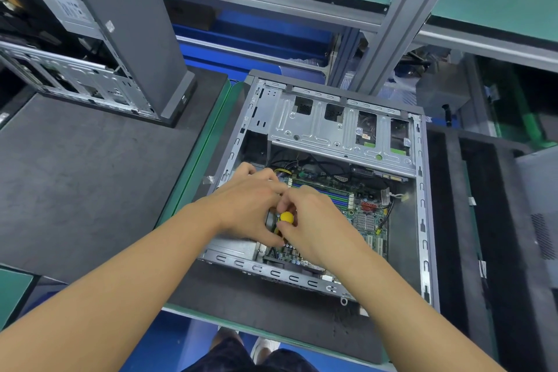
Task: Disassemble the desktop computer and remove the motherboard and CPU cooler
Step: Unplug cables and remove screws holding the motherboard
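Yellow-capped screwdriver [286, 217] stands over the motherboard [357, 205], pinched at the handle by your right hand [315, 222]; your left hand [246, 205] curls in beside it, touching the right, its hold hidden; board lies flat inside the open computer case [421, 190], on a dark foam mat [271, 311] w/ a second case [90, 81] upper left.

green workbench [197, 157] carries dark foam mats [78, 184]; open computer case [422, 190] flat on centre mat, second case [136, 27] upright far left.
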`<state>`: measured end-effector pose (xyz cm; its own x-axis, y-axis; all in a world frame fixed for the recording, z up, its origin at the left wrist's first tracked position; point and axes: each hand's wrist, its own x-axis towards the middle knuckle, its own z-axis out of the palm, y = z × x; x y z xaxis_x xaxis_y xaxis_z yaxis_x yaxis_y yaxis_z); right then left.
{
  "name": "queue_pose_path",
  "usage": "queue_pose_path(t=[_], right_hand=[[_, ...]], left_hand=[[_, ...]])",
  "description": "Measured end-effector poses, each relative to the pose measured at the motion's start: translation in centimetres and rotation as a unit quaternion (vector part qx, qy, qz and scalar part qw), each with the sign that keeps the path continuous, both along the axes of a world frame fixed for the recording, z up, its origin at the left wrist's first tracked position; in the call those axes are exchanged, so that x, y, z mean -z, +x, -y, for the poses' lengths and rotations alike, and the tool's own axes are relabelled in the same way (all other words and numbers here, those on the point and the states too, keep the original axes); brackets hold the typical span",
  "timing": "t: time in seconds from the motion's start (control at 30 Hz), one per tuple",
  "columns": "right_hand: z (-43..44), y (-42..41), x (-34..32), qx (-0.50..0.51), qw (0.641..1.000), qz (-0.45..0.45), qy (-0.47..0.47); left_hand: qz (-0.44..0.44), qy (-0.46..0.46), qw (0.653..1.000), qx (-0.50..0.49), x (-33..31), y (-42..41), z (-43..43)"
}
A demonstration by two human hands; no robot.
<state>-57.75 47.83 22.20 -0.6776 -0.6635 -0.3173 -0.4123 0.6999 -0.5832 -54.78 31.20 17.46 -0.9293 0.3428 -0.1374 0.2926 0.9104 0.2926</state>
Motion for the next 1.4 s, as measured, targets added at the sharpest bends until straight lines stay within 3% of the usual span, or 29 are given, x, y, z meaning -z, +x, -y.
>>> queue_pose_path(t=[0.17,0.37,0.67,0.83,1.1,1.2,1.4], right_hand=[[-0.3,0.1,0.0,-0.001,0.999,0.044,-0.013],[0.0,0.3,0.7,0.03,0.999,-0.025,-0.002],[-0.3,0.8,0.8,0.019,0.998,0.031,-0.058],[-0.2,0.8,1.2,0.024,0.998,-0.032,-0.042],[-0.8,0.3,1.2,0.01,0.997,0.014,-0.08],[-0.9,0.5,1.4,0.024,0.997,-0.014,-0.07],[-0.9,0.5,1.1,-0.009,0.997,-0.047,-0.059]], left_hand=[[0.002,0.019,1.0,-0.012,0.0,0.1,0.0],[-0.021,0.009,1.0,-0.018,0.2,0.3,-0.2],[-0.002,0.017,1.0,-0.018,0.2,0.1,0.1],[-0.002,-0.014,1.0,-0.001,0.0,-0.1,0.0],[0.03,0.034,0.999,-0.018,-0.5,0.0,0.1],[0.013,-0.001,1.0,-0.011,-0.4,0.0,-0.1],[0.026,0.017,1.0,-0.004,-0.3,0.0,0.0]])
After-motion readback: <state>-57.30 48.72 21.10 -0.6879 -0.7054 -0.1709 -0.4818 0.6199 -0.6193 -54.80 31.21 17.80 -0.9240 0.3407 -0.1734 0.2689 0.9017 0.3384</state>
